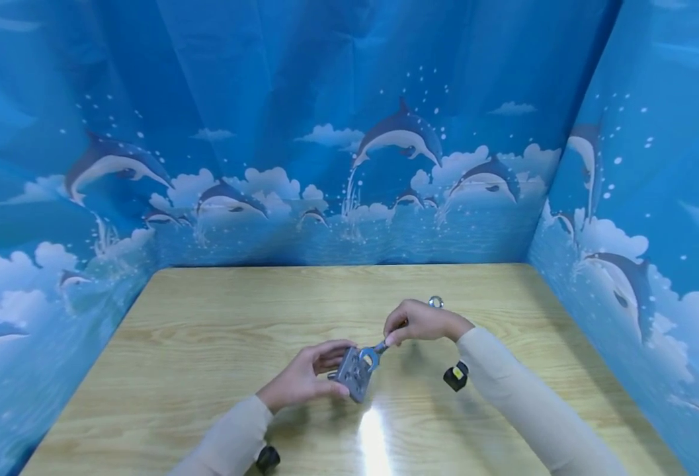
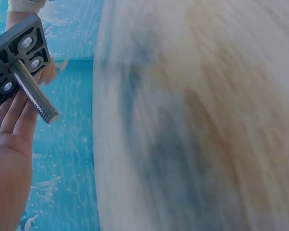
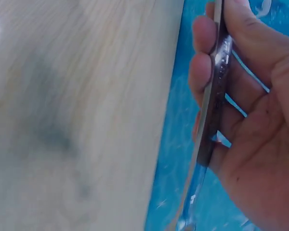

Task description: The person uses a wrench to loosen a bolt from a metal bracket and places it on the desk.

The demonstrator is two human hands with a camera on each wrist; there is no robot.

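A grey square plate (image 1: 355, 374) is held up over the table in my left hand (image 1: 310, 375), thumb at its near edge and fingers at its far side. From its underside a threaded metal stud (image 2: 34, 92) sticks out in the left wrist view, with round metal dots near the plate's corners. My right hand (image 1: 416, 322) grips a shiny metal wrench (image 3: 214, 103) by its shank. One wrench end lies over the plate's upper face; whether it touches cannot be made out. The other end shows as a ring just behind the right hand.
A light wood-grain table (image 1: 218, 317) lies beneath both hands, with a bright glare patch near the front. Blue dolphin-print sheets (image 1: 301, 132) stand behind and along the sides. Black wrist cameras (image 1: 456, 375) hang by both sleeves.
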